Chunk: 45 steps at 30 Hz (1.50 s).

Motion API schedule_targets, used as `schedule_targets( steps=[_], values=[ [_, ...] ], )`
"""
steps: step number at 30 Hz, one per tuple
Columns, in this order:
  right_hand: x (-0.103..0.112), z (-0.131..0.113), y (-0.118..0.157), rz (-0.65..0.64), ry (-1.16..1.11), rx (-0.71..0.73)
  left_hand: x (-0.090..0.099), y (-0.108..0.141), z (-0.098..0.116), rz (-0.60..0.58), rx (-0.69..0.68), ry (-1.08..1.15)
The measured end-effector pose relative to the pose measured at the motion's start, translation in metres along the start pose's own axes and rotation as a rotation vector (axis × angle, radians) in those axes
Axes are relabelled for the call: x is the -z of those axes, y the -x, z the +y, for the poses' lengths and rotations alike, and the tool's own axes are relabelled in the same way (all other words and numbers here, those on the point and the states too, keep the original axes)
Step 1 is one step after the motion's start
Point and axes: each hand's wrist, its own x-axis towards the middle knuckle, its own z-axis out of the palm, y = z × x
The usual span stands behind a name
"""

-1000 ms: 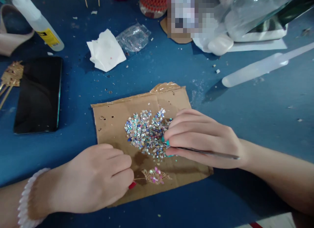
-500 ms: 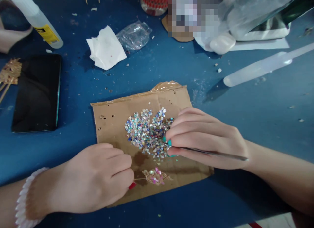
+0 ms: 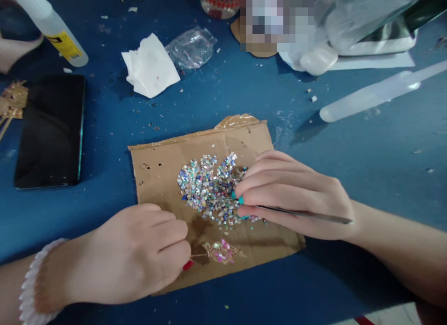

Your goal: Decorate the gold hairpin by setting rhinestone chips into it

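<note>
My left hand (image 3: 136,255) is closed, pinching the thin gold stem of a hairpin-like ornament (image 3: 223,251). Its filigree head carries pink and iridescent pieces and lies over the cardboard (image 3: 164,176), near the lower edge. In my right hand (image 3: 293,194) is a slim metal tool that looks like tweezers (image 3: 314,216), its shaft running back along the palm. The tip points into a pile of small glittering chips (image 3: 199,185), blue, silver and multicoloured, spread on the cardboard. My fingers cover the pile's right side, and whether the tip grips a chip cannot be seen.
On the blue table, a black phone (image 3: 52,129) and a glue bottle (image 3: 64,41) lie left. White paper (image 3: 152,69) and a clear plastic wrapper (image 3: 193,48) lie beyond the cardboard. A translucent plastic dropper (image 3: 370,97) is at right; bags and packets (image 3: 373,27) crowd the back right.
My right hand has shifted very slightly while staying at the chips. The left hand and the ornament hold their place, and the view has moved a little.
</note>
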Motion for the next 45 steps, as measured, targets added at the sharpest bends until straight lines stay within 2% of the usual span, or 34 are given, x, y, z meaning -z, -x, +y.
schedule_targets(
  steps=[30, 45],
  values=[
    [0.0029, -0.0033, -0.0014, -0.016, -0.017, 0.000, 0.0039, -0.0018, 0.0012, 0.006, -0.016, -0.023],
    [0.0038, -0.0018, -0.0026, 0.007, 0.055, 0.005, 0.0040, -0.0017, 0.0008, 0.002, -0.014, -0.019]
  ],
)
